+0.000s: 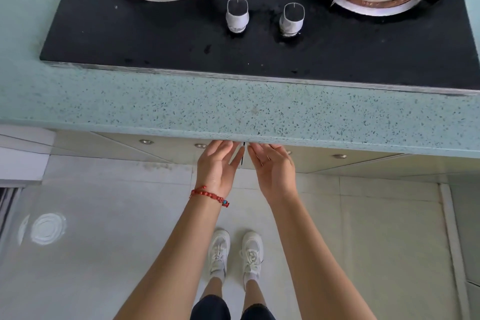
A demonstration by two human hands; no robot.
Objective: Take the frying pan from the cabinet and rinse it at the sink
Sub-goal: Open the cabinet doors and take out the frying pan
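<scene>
Under the speckled green counter edge (233,112) are two beige cabinet doors (166,149), shut or nearly so, meeting at a dark seam in the middle. My left hand (215,163), with a red bead bracelet on the wrist, has its fingertips at the top inner corner of the left door. My right hand (272,166) mirrors it on the right door (350,162). Both hands have fingers apart and hold nothing. The frying pan and the sink are not in view.
A black glass gas hob (181,34) sits on the counter with two burners and two white knobs (237,14). Round metal buttons (146,141) dot the door tops. Below are a pale tiled floor, a round floor drain (48,228) at the left and my white shoes.
</scene>
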